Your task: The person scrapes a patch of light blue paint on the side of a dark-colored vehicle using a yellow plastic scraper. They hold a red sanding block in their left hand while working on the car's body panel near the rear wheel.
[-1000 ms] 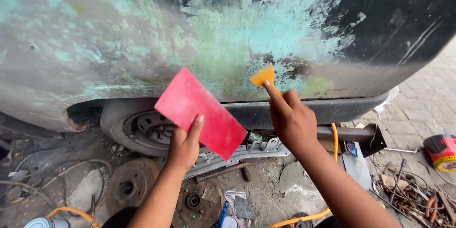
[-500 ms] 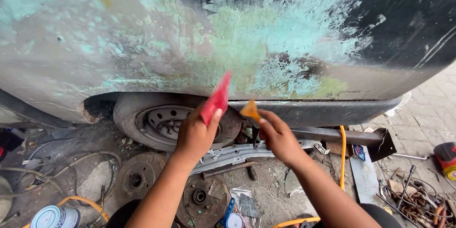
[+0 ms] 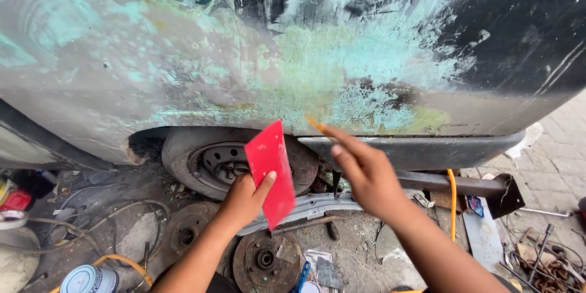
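Observation:
My left hand [image 3: 244, 200] holds a flat red plastic board [image 3: 271, 168] upright, in front of the wheel [image 3: 210, 163] of a car. In my right hand [image 3: 365, 175], a small orange spreader [image 3: 314, 124] is pinched between the fingertips, its edge close to the lower rim of the car's body panel [image 3: 274, 67]. The panel is sanded grey, with patches of pale green filler and black paint at the right.
Below the panel lie brake discs [image 3: 262, 260], a grey metal bar [image 3: 311, 206], a paint can [image 3: 88, 281], an orange hose [image 3: 452, 198] and scattered tools [image 3: 543, 256] on dirty ground. Paving bricks [image 3: 558, 159] lie at the right.
Both hands dropped from the panel, then rose again. The red board turned edge-on and now shows more of its face. The orange spreader left the filler patch and is back near the panel's lower edge.

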